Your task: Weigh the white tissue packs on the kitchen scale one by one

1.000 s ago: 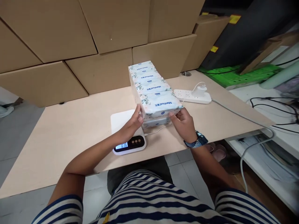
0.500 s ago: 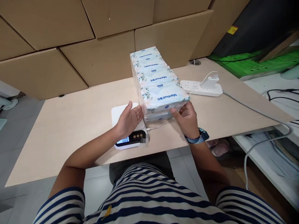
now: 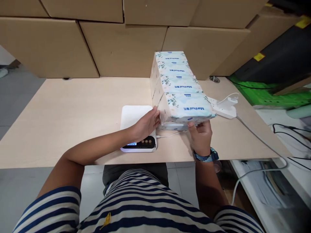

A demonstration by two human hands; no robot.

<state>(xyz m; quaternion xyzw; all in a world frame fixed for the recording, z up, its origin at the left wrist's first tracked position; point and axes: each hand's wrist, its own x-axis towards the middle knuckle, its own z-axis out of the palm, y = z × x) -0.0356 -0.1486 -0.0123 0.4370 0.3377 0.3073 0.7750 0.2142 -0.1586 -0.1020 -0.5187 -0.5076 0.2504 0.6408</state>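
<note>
Floral packs of tissues (image 3: 184, 85) stand stacked in a row on the table, reaching back toward the boxes. My right hand (image 3: 201, 136) grips the front right corner of the nearest upper tissue pack (image 3: 190, 106), thumb on its front face and fingers partly hidden behind the edge. Against the left side of that pack rest the outstretched fingers of my left hand (image 3: 145, 125), not wrapped round it. Below my left hand lies a white digital scale (image 3: 133, 113), its lit display partly covered by my wrist.
Cardboard boxes (image 3: 126, 48) form a wall along the table's back edge. A white power strip (image 3: 224, 110) with a plug lies right of the packs, its grey cable (image 3: 257, 136) running over the right edge. A thin white cable (image 3: 172, 134) leads from the scale.
My left hand has turned from palm up and come against the pack's side. My right hand keeps its grip on the corner. The camera view has shifted.
</note>
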